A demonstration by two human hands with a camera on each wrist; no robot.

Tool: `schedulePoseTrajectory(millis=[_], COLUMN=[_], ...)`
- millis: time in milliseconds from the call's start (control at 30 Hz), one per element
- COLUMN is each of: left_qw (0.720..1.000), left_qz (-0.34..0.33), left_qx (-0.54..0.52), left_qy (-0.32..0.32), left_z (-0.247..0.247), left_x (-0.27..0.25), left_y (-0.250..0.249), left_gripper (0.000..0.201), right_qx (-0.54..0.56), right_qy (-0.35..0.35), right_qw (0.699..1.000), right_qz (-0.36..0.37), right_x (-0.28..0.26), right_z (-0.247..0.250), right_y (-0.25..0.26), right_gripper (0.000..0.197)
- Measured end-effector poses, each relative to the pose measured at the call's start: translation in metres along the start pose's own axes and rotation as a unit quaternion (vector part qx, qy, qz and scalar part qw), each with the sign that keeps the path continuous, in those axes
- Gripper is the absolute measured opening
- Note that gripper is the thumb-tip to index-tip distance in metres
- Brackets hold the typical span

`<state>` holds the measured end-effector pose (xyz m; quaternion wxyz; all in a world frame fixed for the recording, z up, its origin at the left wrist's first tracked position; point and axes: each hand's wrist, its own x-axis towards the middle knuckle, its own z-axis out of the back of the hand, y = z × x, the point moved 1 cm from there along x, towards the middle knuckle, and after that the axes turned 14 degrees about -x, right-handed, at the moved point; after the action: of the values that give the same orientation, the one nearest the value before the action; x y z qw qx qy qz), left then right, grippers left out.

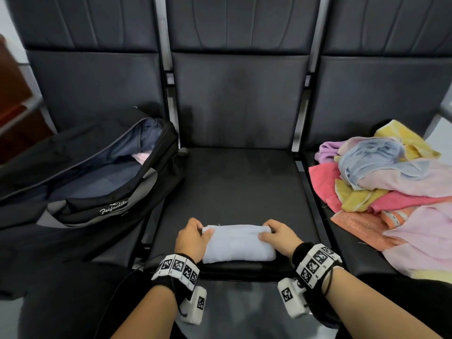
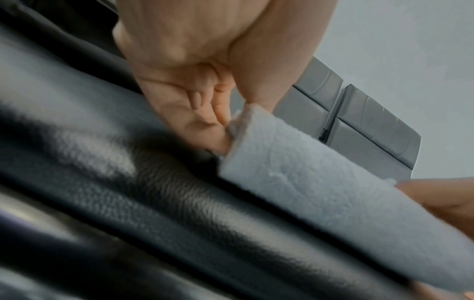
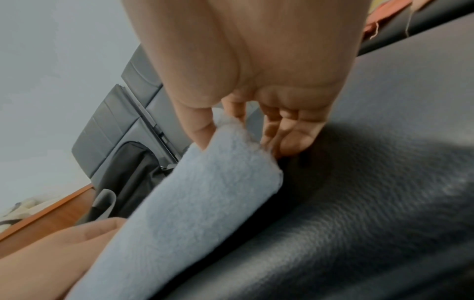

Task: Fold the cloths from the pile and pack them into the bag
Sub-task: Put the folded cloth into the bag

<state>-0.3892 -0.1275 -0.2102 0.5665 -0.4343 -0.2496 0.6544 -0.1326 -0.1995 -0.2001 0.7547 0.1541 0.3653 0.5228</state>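
With my left hand [image 1: 192, 238] and right hand [image 1: 278, 237] each pinching 1 end of the folded pale blue cloth [image 1: 238, 243], uneven lifting toward the bag [image 1: 97, 172] could unfold it.

Dim even light, wide-angle bending at edges, wrist views blurred

Folded pale-blue cloth [image 1: 238, 243] on middle seat, open black bag [image 1: 97, 177] left, colourful pile [image 1: 391, 182] right

"Feifanlitu" on the bag [image 1: 93, 182]
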Motion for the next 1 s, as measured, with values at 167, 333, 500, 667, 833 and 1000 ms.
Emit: schedulePoseTrajectory(millis=[167, 333, 500, 667, 833, 1000], left_qw=[0.994, 0.946, 0.931, 0.926, 0.935, 0.895], left_qz=[-0.104, -0.186, -0.181, -0.191, -0.155, -0.058], left_qx=[0.022, -0.041, -0.112, -0.14, -0.238, -0.419], left_qy=[0.041, 0.261, 0.296, 0.292, 0.212, 0.142], left_z=[0.002, 0.0, 0.003, 0.026, 0.071, 0.118], left_x=[-0.018, -0.039, -0.043, -0.041, -0.018, 0.013], left_y=[-0.026, -0.072, -0.087, -0.101, -0.104, -0.083], left_gripper=[0.044, 0.088, 0.047, 0.039, 0.032, 0.033], right_qx=[0.042, -0.042, -0.118, -0.09, 0.055, 0.151], right_qy=[-0.028, -0.04, -0.031, -0.078, -0.118, 0.087], right_qw=[0.995, 0.974, 0.955, 0.95, 0.965, 0.966], right_qz=[0.084, 0.218, 0.271, 0.288, 0.228, 0.189], right_x=[-0.022, -0.045, -0.059, -0.054, -0.025, 0.003], right_z=[0.02, 0.052, 0.076, 0.085, 0.071, 0.029], right_y=[0.025, 0.077, 0.118, 0.143, 0.173, 0.207], right_gripper=[0.01, 0.016, 0.019, 0.03, 0.059, 0.062])
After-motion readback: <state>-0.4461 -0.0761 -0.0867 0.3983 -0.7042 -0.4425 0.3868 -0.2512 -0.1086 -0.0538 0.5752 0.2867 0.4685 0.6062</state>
